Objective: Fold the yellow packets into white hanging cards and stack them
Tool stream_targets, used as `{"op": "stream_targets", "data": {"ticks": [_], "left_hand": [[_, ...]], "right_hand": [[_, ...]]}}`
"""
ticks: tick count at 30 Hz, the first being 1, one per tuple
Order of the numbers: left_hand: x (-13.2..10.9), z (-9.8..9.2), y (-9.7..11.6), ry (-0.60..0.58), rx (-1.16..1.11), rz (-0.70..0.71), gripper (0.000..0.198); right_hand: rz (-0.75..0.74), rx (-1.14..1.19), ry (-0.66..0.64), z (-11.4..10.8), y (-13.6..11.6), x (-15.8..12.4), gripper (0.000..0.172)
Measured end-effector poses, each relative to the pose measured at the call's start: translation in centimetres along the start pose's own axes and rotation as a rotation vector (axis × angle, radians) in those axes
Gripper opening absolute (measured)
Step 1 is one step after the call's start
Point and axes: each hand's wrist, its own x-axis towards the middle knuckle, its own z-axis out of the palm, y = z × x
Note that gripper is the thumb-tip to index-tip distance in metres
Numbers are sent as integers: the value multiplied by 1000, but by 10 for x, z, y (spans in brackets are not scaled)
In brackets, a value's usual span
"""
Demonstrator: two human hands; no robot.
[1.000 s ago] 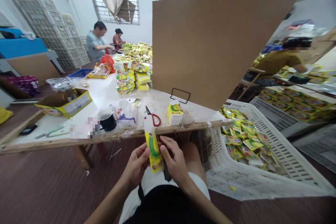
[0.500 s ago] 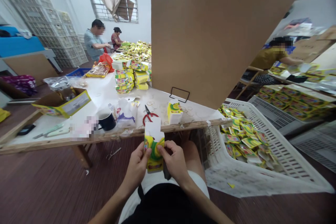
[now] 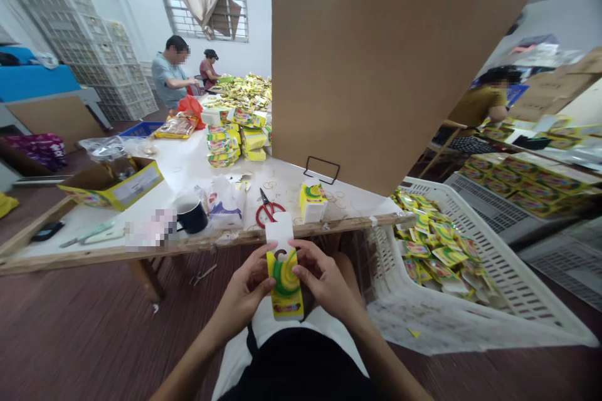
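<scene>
A small yellow and green carton [image 3: 286,285] is held upright over my lap, its white flap [image 3: 280,232] standing up at the top. My left hand [image 3: 250,285] grips its left edge between thumb and fingers. On the opposite edge my right hand [image 3: 324,276] pinches the carton, thumb on the front face. Just beyond, on the table, lie red-handled scissors [image 3: 267,207]. To their right stands a stack of similar cartons [image 3: 313,202], white on the sides.
A brown cardboard panel [image 3: 376,81] stands on the table [image 3: 188,166]. At my right is a white plastic crate [image 3: 531,294] full of yellow packets [image 3: 442,244]. A dark mug [image 3: 191,214] is near the table's edge. Co-workers sit behind the table and at far right.
Both hands have raised their fingers to the carton's upper edges, and the carton has shifted slightly right. Its front now lies flatter, with a cut-out visible near the top.
</scene>
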Motion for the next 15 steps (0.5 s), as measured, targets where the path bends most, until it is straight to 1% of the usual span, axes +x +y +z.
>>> {"op": "stream_targets", "data": {"ticks": [3,4,8,10,11,13,14,15], "left_hand": [[0,0,-3,-41,-10,-27,44],[0,0,-4,-48,-4,-34,43],[-1,3,-4,-72,-3,-52,33],[-1,4,-3,-79,-25,-44,29],[-2,5,-3,-76,-37,-37,30],[-2,6,-1,-57,-64,-26,42],[-2,7,0,-44,-76,-26,52],[-2,7,1,-35,-82,-31,60]], "right_hand": [[20,-42,-49,-9,-3,1,16],[22,-67,-48,-10,-4,1,16],[-24,-137,12,-10,-4,2,23],[-38,-71,55,-7,-2,3,16],[-36,-16,77,-5,-1,3,16],[-28,83,110,-2,1,4,39],[-29,104,107,-2,2,5,45],[-33,99,96,-2,2,5,43]]}}
